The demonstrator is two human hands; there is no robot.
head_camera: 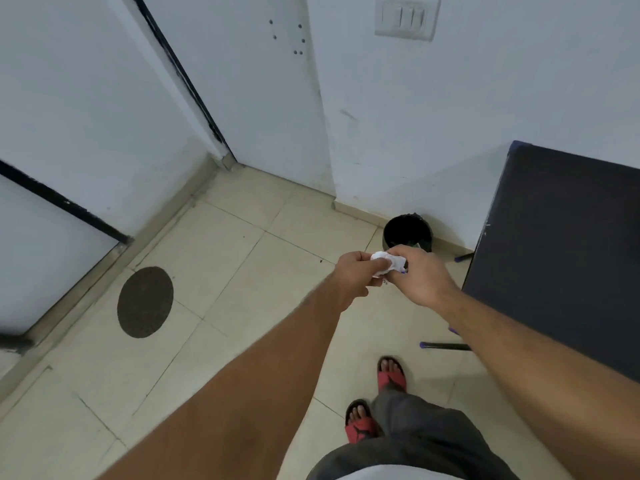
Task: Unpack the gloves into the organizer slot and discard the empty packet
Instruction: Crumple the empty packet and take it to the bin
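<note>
Both arms reach out in front of the person. The left hand [355,273] and the right hand [420,275] meet in the middle, and both pinch a small white packet [388,263] that is crumpled into a ball. The fingers of each hand are curled tight around it, so only part of the packet shows between them.

The packet is up in the air, above the floor [242,271]. In the picture it sits just in front of a small black bin [407,232]. The bin stands on the floor against the white wall [450,116], and its top is open. A bit of green shows inside it. Nothing lies between the hands and the bin.

To the right is a dark counter [561,237]. Its thin legs with purple tips stand near the bin and near the right arm. The counter's edge is close beside the right arm.

On the left is a round dark mat [145,301] on the pale tiles, well apart from the hands. A white door [249,98] with a black edge stands in the corner. A switch plate [407,17] is high on the wall.

Down below, two feet in red sandals [391,374] stand on the tiles.
</note>
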